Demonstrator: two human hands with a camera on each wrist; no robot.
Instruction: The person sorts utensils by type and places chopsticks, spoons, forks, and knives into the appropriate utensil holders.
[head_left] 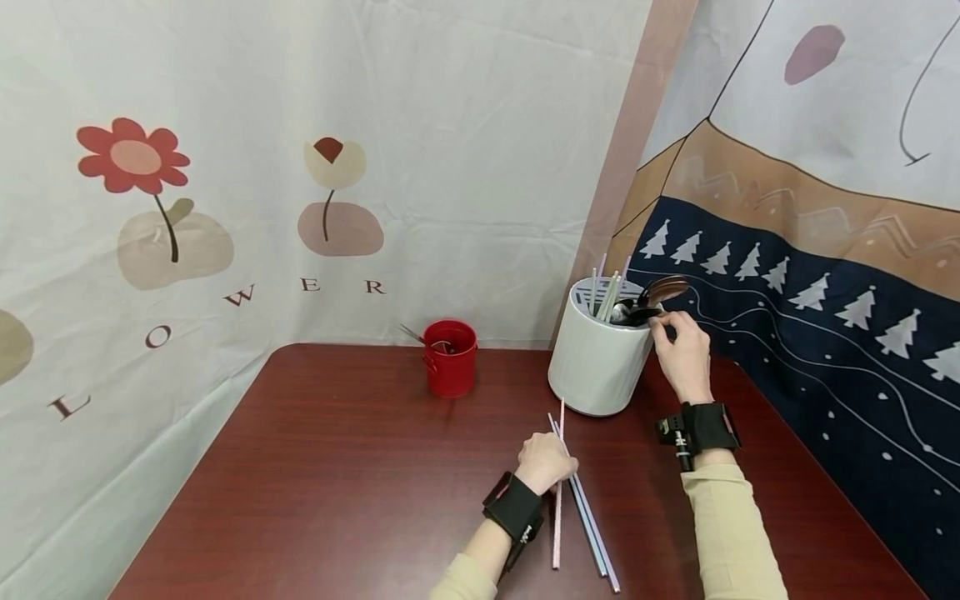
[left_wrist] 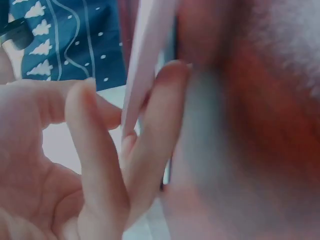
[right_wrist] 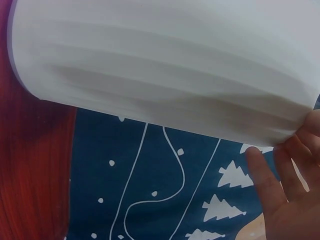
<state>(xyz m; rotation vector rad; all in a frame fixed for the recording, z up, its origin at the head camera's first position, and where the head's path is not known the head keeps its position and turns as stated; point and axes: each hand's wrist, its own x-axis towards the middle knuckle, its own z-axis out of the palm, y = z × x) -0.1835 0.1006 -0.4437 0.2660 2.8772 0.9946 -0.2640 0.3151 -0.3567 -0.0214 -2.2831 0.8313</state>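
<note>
My left hand (head_left: pixel 546 461) is low over the table, pinching a pink chopstick (left_wrist: pixel 145 60) between its fingers. Bluish chopsticks (head_left: pixel 592 525) lie slanted beside it, partly covered by the hand. At the white utensil holder (head_left: pixel 600 367), my right hand (head_left: pixel 684 350) has its curled fingers on the right side of the rim; the right wrist view shows fingertips (right_wrist: pixel 287 145) against its wall. Pale chopsticks (head_left: pixel 609 296) stand in the holder's left part. A brown spoon (head_left: pixel 666 289) and darker spoons (head_left: pixel 637 316) stand near the right fingers, their handles hidden.
A small red bucket (head_left: pixel 450 367) with metal utensils in it stands at the back of the brown table (head_left: pixel 337 467). Behind hangs a pale flower-print cloth (head_left: pixel 480 167). A dark blue tree-print cloth (head_left: pixel 825 367) hangs along the right edge.
</note>
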